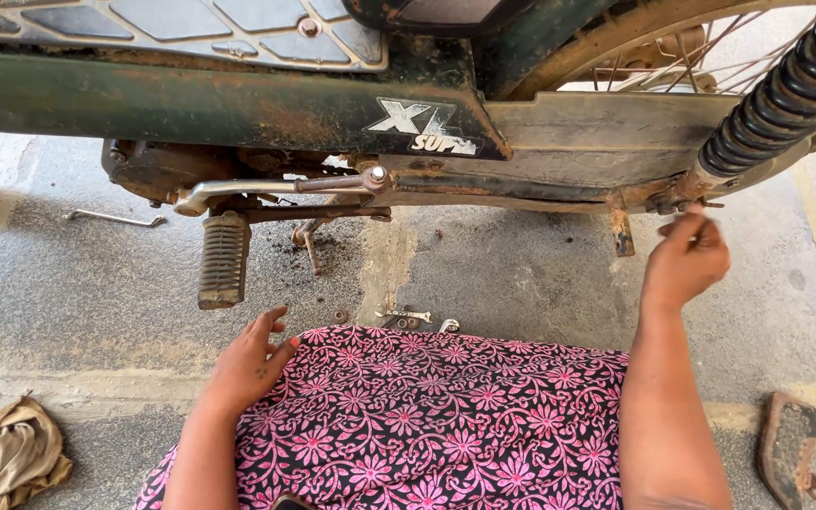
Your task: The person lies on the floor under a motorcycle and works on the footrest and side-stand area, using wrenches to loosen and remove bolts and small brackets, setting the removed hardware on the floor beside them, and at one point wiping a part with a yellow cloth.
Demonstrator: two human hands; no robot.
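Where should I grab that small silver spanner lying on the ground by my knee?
Take the small silver spanner by its bare left end, coming from above. It lies flat on the concrete floor, and the pink floral cloth crowds its right end.

The moped point(332, 104) stands across the far side of the floor point(521, 283), and everything else lies relative to it. Its footrest point(224, 260) hangs below its frame, toward the left. The shock spring point(786, 94) slants at its right end. The right hand point(687, 264) is raised just below the spring's lower mount. The left hand point(252, 364) rests on the lap point(427, 416), nearer than the footrest. Wrenches point(408, 318) lie on the floor between moped and lap. A rod point(115, 219) lies under its left end, a rag point(7, 453) at near left.
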